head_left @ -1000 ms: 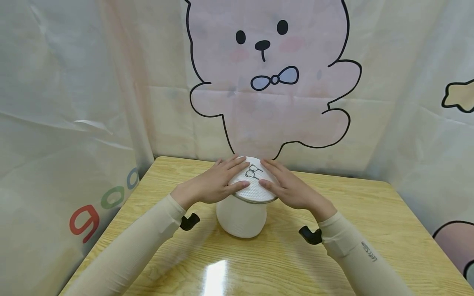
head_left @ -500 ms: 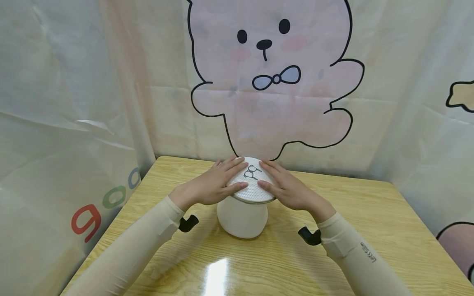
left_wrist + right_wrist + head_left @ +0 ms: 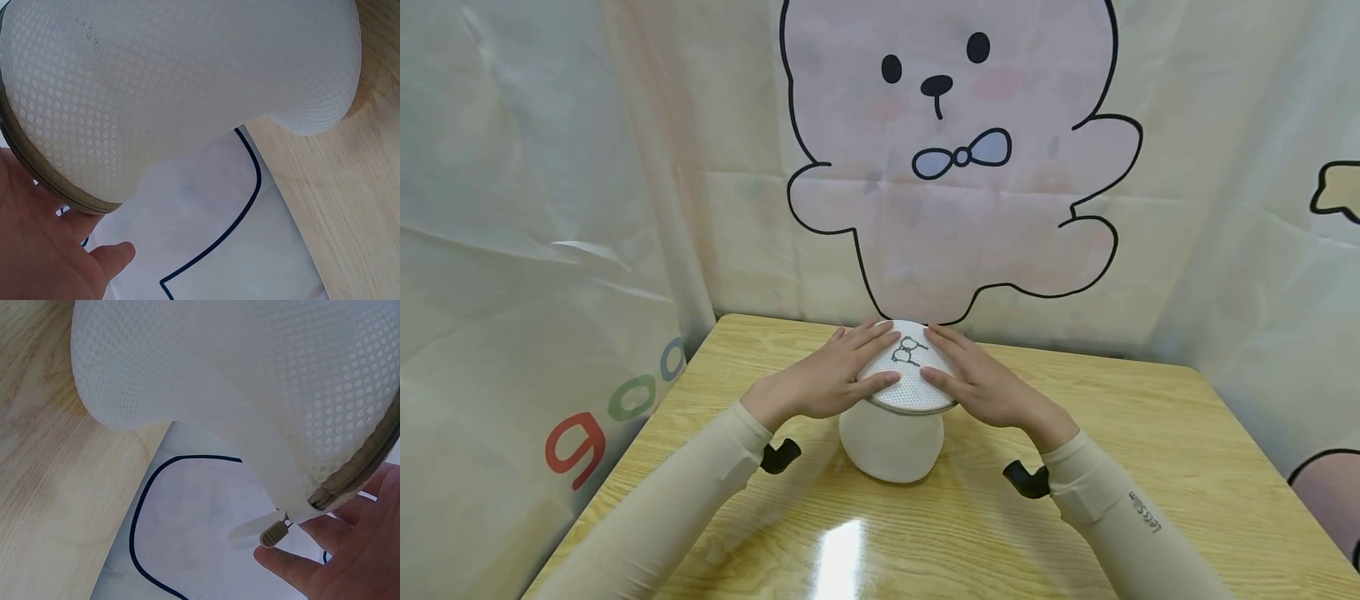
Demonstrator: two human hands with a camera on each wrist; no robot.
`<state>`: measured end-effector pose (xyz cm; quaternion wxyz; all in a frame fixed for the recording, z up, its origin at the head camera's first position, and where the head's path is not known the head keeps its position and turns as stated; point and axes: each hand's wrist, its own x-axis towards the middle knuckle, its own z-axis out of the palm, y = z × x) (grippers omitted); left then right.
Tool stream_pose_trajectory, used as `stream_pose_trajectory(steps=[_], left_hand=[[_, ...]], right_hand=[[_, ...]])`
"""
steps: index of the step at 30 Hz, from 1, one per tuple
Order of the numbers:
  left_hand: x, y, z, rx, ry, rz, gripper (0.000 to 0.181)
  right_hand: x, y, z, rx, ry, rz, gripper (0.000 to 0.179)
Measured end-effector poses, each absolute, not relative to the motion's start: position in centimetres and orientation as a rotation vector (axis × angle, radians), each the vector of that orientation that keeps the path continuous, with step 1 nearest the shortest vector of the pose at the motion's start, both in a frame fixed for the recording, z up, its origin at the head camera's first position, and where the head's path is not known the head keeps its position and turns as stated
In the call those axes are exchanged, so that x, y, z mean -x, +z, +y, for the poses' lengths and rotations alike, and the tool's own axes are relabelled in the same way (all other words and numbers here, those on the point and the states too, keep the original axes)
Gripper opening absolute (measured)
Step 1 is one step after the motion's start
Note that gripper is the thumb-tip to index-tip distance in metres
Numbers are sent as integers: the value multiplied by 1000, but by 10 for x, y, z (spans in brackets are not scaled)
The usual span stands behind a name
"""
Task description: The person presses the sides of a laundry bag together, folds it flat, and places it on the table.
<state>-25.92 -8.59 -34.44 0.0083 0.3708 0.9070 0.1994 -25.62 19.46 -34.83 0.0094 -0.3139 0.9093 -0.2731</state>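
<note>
A white mesh laundry bag [image 3: 891,450] stands upright on the table, narrow in the middle. Its round lid [image 3: 910,387] tilts towards me and bears a dark line drawing. My left hand [image 3: 833,377] rests on the lid's left side with its fingers spread and fairly straight. On the opposite side lies my right hand [image 3: 988,382], fingers also extended over the edge. A brown zip [image 3: 53,181] runs round the lid's rim in the left wrist view. The zip's pull [image 3: 274,534] dangles close to a right fingertip in the right wrist view.
The bag stands on a wood-grain table [image 3: 1120,467]. Behind it hangs a pale curtain [image 3: 745,242] printed with a pink bear, and more printed curtain flanks both sides. Black wrist mounts [image 3: 781,456] sit beneath both sleeves.
Both hands stay on the lid. Lid and hands have drifted very slightly left in the head view, while the background has shifted a little right.
</note>
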Motion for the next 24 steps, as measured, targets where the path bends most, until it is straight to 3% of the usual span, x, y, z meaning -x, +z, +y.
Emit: stream_pose_trajectory(steps=[24], left_hand=[[260,-364,-91,-1116,641,2810,73]], right_hand=[[257,-363,188,940,-828,2818,74]])
